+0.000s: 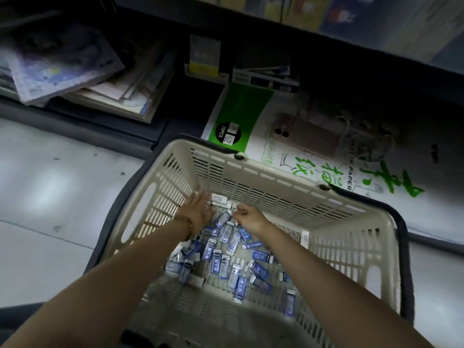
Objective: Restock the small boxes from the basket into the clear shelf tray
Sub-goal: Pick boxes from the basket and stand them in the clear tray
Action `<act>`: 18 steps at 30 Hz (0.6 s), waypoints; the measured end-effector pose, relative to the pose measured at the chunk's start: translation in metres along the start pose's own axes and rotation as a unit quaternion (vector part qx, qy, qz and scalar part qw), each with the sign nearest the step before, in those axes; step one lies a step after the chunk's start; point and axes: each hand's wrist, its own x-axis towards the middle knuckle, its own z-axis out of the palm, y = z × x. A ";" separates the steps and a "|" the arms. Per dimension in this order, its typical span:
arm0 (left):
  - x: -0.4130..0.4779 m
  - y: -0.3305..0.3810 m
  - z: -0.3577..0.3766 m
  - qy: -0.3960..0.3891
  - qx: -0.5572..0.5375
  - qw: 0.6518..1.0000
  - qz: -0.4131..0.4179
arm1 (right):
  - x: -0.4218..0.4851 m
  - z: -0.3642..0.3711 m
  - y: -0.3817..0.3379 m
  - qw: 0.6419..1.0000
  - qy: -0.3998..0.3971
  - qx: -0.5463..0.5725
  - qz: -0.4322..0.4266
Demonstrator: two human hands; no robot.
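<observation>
A cream plastic basket (263, 172) with dark handles stands on the floor below me. Several small blue-and-white boxes (216, 262) lie scattered over its bottom. Both my arms reach down into it. My left hand (198, 209) is blurred, its fingers stretched out flat near the far left corner over the boxes. My right hand (247, 218) has its fingers curled and pinches a small box (224, 218) at the far side of the pile. A clear tray (204, 69) with a yellow-labelled pack sits on the dark low shelf beyond the basket.
A large white and green paper pack (251, 116) lies under the shelf behind the basket. Stacked booklets (65, 71) fill the shelf at the left. Pale floor tiles (50, 187) spread to the left of the basket.
</observation>
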 end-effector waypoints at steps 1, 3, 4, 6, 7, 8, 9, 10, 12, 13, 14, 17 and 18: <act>0.002 0.001 0.007 -0.005 0.024 1.000 -0.001 | 0.005 0.004 -0.002 1.000 0.007 -0.014 0.002; 0.001 0.004 0.018 0.009 0.036 0.999 -0.012 | 0.014 0.014 -0.003 0.999 0.033 0.005 0.006; -0.001 0.004 0.023 0.013 0.028 0.999 -0.014 | 0.017 0.019 -0.004 0.998 0.052 0.030 0.007; -0.006 0.005 0.030 -0.006 0.001 1.000 -0.002 | 0.021 0.028 -0.006 0.991 0.099 0.081 0.025; -0.006 0.004 0.033 -0.011 -0.023 1.000 0.006 | 0.022 0.032 -0.007 0.986 0.128 0.099 0.037; -0.007 0.003 0.034 0.008 -0.082 0.997 -0.002 | 0.023 0.036 -0.007 0.981 0.152 0.114 0.045; -0.007 0.002 0.032 0.043 -0.154 0.987 -0.026 | 0.024 0.041 -0.009 0.975 0.167 0.135 0.050; -0.005 -0.001 0.030 0.094 -0.221 0.970 -0.046 | 0.026 0.045 -0.010 0.970 0.175 0.159 0.055; 0.000 -0.006 0.029 0.148 -0.232 0.960 -0.049 | 0.027 0.050 -0.014 0.961 0.186 0.192 0.073; 0.001 -0.008 0.031 0.143 -0.205 0.967 -0.043 | 0.028 0.052 -0.014 0.955 0.194 0.206 0.084; 0.003 -0.009 0.033 0.131 -0.185 0.973 -0.038 | 0.029 0.052 -0.015 0.949 0.203 0.224 0.092; 0.008 -0.009 0.037 0.087 -0.145 0.984 -0.047 | 0.030 0.050 -0.016 0.934 0.223 0.263 0.094; 0.009 -0.008 0.036 0.085 -0.120 0.988 -0.045 | 0.031 0.050 -0.017 0.933 0.220 0.268 0.095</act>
